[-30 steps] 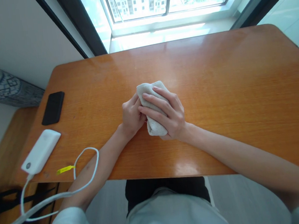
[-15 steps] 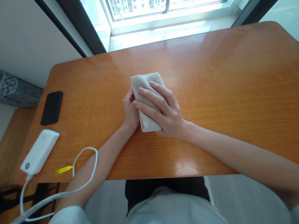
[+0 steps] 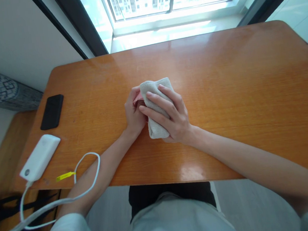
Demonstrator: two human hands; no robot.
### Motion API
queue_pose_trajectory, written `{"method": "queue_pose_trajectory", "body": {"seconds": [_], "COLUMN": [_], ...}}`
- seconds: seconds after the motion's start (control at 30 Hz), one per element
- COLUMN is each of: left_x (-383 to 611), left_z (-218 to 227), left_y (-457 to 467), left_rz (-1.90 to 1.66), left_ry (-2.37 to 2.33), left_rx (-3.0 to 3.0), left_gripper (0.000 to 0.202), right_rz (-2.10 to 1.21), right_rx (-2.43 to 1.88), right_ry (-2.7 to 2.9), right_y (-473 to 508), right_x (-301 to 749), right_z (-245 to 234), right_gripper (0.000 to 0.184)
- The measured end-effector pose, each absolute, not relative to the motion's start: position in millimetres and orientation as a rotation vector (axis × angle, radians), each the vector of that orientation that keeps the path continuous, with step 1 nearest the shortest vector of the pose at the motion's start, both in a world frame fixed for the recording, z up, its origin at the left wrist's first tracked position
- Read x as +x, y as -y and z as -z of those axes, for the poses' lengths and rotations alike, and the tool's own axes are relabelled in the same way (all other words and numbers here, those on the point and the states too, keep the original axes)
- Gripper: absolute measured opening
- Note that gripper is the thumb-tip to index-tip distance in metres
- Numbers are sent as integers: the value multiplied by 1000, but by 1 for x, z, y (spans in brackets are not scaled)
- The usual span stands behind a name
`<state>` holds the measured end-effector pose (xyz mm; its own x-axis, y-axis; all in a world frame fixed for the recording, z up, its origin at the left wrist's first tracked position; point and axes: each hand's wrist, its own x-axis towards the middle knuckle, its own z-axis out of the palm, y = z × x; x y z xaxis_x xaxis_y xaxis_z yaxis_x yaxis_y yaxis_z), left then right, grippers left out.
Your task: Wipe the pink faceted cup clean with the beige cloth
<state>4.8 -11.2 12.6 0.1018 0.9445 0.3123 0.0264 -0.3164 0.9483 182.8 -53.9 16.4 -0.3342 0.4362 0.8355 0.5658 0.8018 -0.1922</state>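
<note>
left hand (image 3: pixel 134 114) is curled shut against the side of a beige terry towel (image 3: pixel 156 129), with a small pinkish bit (image 3: pixel 138 98) showing at its fingers (can't tell what), while the right hand (image 3: pixel 174 119) wraps over the towel, fingers spread, gripping it between them

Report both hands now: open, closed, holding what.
Left hand: closed, holding the edge of a beige towel.
Right hand: closed, fingers curled over the same towel.
</note>
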Motion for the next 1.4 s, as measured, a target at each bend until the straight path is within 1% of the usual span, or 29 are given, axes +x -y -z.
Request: {"method": "queue_pose_trajectory", "body": {"seconds": [0.1, 0.27, 0.37, 0.5, 0.7, 1.03, 1.27, 1.4], "left_x": [-1, -10, -13, -15, -12, -10, -10, -7], "left_z": [-19, -22, -20, -17, -13, -8, -4, -9], "left_y": [19, 24, 23, 19, 15, 10, 9, 11], "left_rz": [-1519, -1485, -1434, -1357, -1433, -1437, -1431, -1432], "left_ry": [-1028, -992, -1006, -980, -994, -983, -986, -1015], "left_rx": [1658, 1801, 1838, 1852, 2013, 1991, 1984, 1923], "left_gripper": [46, 44, 50, 56, 57, 60, 56, 48], "right_rz": [169, 155, 215, 282, 155, 124, 109, 101], "right_rx": [-735, -720, -668, -631, -717, -733, -744, -784], "right_ry": [1973, 1972, 1925, 1912, 1942, 1973, 1990, 2014], "right_y": [54, 54, 53, 53, 54, 53, 52, 50], "right_x": [183, 182, 182, 182, 181, 181, 182, 183], "right_z": [-16, -17, -20, -23, -19, -22, -20, -18], "right_gripper": [62, 64, 60, 59, 59, 58, 58, 58]}}
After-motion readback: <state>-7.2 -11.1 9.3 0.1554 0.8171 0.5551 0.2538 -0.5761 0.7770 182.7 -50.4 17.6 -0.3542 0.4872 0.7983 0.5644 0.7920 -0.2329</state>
